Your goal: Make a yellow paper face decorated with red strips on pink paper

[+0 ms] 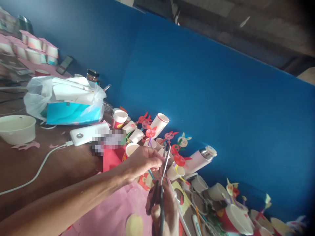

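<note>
My right hand (165,206) is wrapped round the black handles of a pair of scissors (165,164), whose blades point up and away from me. Just left of the blades, my left hand (145,160) is closed in a pinch. What it pinches is too small and hidden to make out. Pink paper (110,209) lies below both hands, with a pale yellow oval piece (134,225) on it. Behind the blades stand paper cups, with a red paper face (179,160) on a stick close by.
A white power bank (88,133) with a cable, a stuffed plastic bag (65,98) and a white bowl (17,129) occupy the left. A pale flask (200,160) leans by the blue partition (209,91). Several cups with paper figures crowd the right, including a large cup (237,219).
</note>
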Action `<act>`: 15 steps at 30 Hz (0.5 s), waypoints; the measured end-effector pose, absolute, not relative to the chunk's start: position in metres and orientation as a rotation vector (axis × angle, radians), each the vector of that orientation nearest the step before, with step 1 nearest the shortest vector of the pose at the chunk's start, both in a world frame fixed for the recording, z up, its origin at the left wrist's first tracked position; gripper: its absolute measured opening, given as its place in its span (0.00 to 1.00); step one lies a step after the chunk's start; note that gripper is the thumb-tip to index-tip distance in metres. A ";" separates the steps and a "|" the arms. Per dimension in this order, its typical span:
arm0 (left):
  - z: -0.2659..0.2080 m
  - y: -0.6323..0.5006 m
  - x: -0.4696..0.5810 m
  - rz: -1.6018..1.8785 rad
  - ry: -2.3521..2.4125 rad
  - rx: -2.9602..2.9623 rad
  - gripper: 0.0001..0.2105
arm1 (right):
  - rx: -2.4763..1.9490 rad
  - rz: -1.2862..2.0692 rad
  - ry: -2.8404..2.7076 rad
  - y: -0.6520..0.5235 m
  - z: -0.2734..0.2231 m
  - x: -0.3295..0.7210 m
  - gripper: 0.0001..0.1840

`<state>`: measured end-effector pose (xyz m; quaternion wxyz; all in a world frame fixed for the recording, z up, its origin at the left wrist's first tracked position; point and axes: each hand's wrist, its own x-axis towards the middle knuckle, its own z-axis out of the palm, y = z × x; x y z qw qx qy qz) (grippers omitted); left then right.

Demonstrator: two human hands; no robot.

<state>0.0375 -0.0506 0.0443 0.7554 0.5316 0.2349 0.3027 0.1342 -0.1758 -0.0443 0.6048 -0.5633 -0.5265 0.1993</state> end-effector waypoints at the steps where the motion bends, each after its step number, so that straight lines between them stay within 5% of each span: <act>1: 0.044 -0.049 0.037 0.659 0.503 1.154 0.07 | -1.296 0.465 -1.220 -0.176 -0.043 0.133 0.30; 15: 0.046 -0.045 0.033 0.635 0.475 1.169 0.07 | -1.268 0.485 -1.181 -0.177 -0.047 0.132 0.29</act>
